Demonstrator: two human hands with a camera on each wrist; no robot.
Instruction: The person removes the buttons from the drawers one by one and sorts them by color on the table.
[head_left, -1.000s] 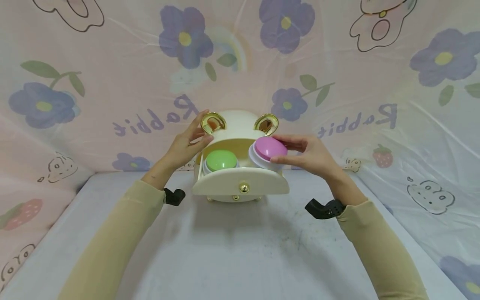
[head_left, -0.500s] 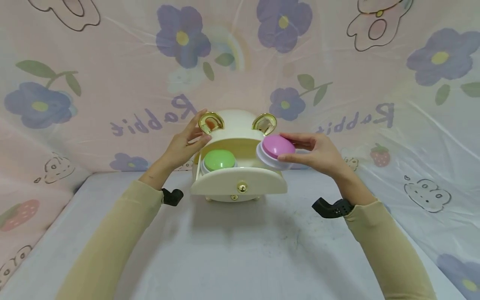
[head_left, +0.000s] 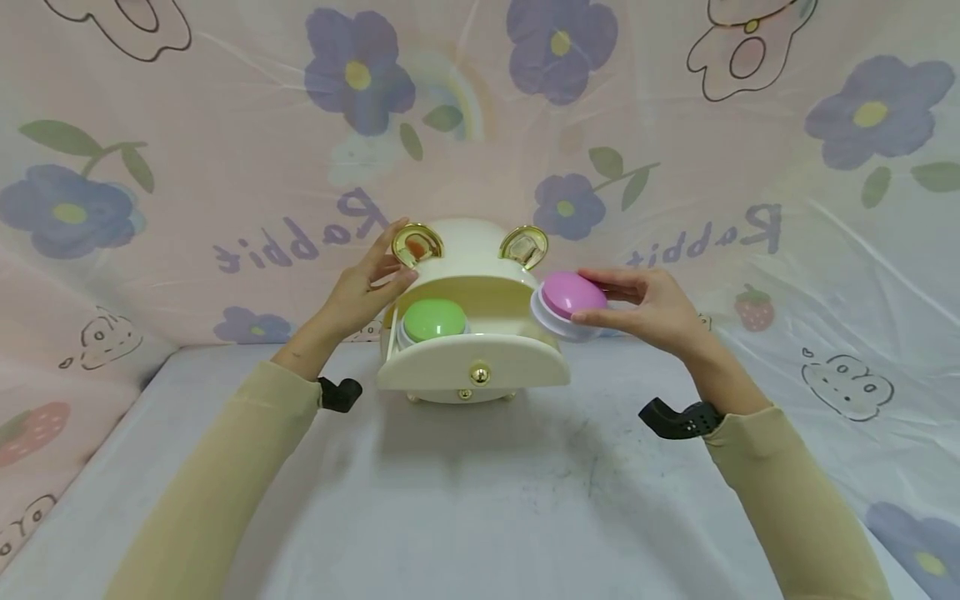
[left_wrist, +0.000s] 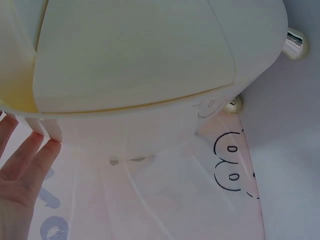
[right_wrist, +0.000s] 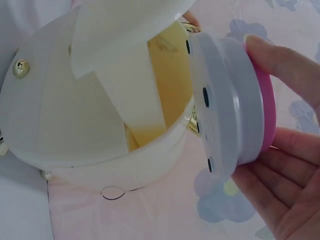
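Observation:
A cream box (head_left: pixel 465 250) with gold ears stands at the back of the table, its drawer (head_left: pixel 472 371) pulled out. A green dome button (head_left: pixel 433 320) sits in the drawer's left side. My left hand (head_left: pixel 367 287) rests on the box's left side by the gold ear (head_left: pixel 415 242), fingers straight against it (left_wrist: pixel 30 150). My right hand (head_left: pixel 645 304) grips a pink dome button (head_left: pixel 572 296) on a white base (right_wrist: pixel 225 100), held in the air just right of the box, above the drawer's right end.
The grey table top (head_left: pixel 480 500) spreads in front of the box. A pink sheet (head_left: pixel 225 167) printed with flowers and "Rabbit" closes off the back and both sides. Black straps (head_left: pixel 678 417) sit on both wrists.
My right hand has carried the pink button up and to the right, out of the drawer and clear of the box. The left hand has stayed on the box.

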